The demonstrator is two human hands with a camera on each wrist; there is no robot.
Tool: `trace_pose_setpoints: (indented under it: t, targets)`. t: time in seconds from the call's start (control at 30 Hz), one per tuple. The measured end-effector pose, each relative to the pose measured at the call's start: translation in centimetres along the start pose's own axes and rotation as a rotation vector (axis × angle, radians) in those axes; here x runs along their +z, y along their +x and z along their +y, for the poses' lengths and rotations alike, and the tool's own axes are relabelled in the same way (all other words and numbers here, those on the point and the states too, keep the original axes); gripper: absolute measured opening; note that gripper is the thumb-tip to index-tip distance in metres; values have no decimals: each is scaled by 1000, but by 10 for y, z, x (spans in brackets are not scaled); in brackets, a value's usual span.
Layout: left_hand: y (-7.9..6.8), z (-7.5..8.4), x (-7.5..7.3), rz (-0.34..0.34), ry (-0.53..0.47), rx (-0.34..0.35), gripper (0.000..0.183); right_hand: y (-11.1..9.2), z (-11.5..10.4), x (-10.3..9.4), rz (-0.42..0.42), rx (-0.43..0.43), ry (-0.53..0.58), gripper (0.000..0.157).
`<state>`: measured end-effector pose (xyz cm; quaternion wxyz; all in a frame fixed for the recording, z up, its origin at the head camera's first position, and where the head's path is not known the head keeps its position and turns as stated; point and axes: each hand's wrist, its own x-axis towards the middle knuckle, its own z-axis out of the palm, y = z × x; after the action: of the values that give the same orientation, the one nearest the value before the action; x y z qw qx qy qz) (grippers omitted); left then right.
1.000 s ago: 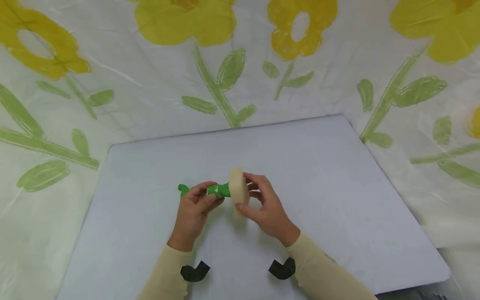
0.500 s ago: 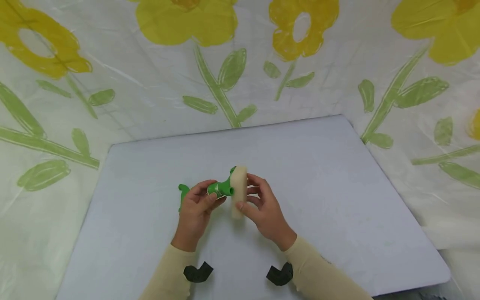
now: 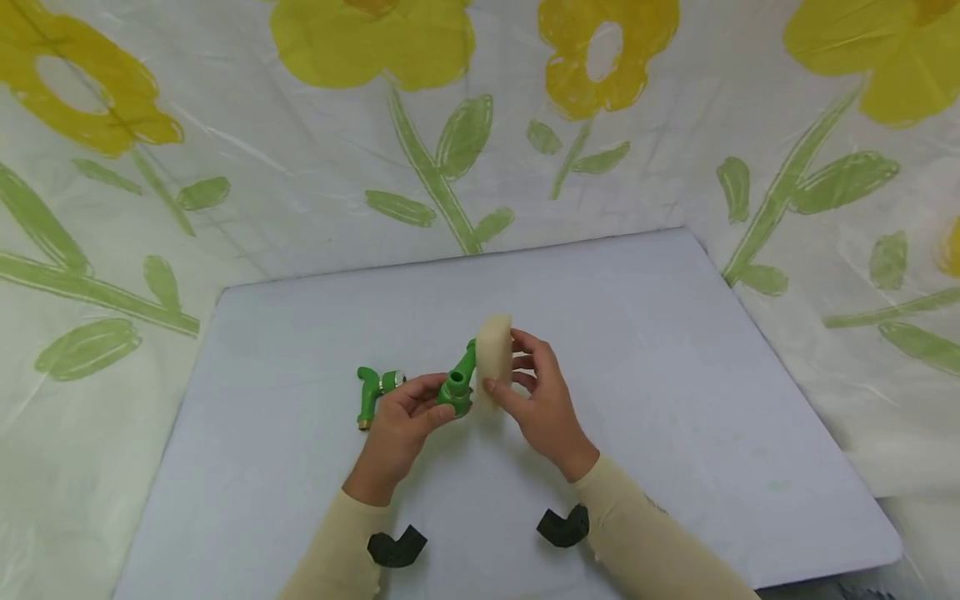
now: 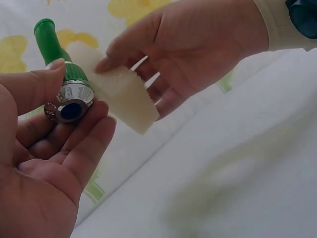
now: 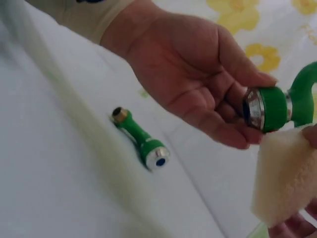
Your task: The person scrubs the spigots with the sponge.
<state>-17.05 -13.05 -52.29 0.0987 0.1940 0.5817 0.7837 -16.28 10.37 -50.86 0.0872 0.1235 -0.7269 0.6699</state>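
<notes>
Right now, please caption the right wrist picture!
Left hand grips one green fitting, right hand a sponge; second fitting on table.

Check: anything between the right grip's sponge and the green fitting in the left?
Nothing visible between the sponge and the green fitting; whether they touch is unclear. The second fitting lies aside on the table.

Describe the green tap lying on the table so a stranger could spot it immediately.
Start at the white table and find the left hand. Just left of it in the head view is the green tap with a brass-coloured end. Unlike the similar tap in that hand, this one lies on the table.
</notes>
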Motion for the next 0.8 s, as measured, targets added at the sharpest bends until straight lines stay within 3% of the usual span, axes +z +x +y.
trace_pose_setpoints:
  t: [0.13, 0.27, 0.4, 0.5, 0.63, 0.7, 0.8]
  targets:
    - [1, -3, 0, 26, -35, -9, 30, -7, -4, 5, -94, -41, 18, 74]
    - [2, -4, 0, 80, -20, -40, 28, -10, -8, 9, -183, -179, -95, 78]
    - [2, -4, 1, 50, -8, -52, 32, -2, -1, 1, -106, -241, -247, 80]
    - [2, -4, 1, -2, -29, -51, 34, 5, 10, -7, -38, -178, -300, 79]
    - [1, -7, -1, -22, -83, -42, 28, 7, 18, -10, -32, -120, -298, 78]
    - [1, -9, -1, -13, -104, -42, 26, 4, 17, -7, -66, -163, -289, 78]
    - [2, -10, -2, 3, -104, -48, 27, -1, 12, 0, -131, -324, -331, 78]
